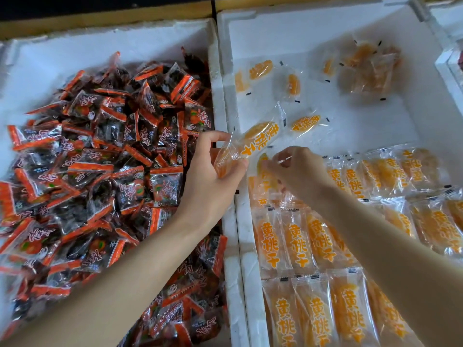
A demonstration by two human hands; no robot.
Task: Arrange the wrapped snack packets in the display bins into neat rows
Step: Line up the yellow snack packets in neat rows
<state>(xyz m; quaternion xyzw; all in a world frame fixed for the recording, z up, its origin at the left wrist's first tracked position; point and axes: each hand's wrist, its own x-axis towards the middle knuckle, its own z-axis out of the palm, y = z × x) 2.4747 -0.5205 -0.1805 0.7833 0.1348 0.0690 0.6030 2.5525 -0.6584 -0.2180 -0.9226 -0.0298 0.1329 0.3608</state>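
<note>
A yellow packet [253, 142] of dried fruit, in clear wrap with orange lettering, is tilted in the air above the left wall of the right bin [350, 28]. The left hand [213, 176] grips its lower end between thumb and curled fingers. Just beside it, the right hand [300, 171] pinches the clear top end of a second packet [263, 169], which lies at the left end of the farthest row. The rows of packets [295, 241] fill the near half of the right bin, side by side with the lettering up. On the bare white floor of the far half lie loose packets [305, 122], well apart from each other, with a small heap [368, 68] toward the far right corner. The left bin [75, 46], set wall to wall against the right one, holds a jumbled pile of dark packets [112, 159] with red-orange ends. Both forearms reach in from the near edge.
</note>
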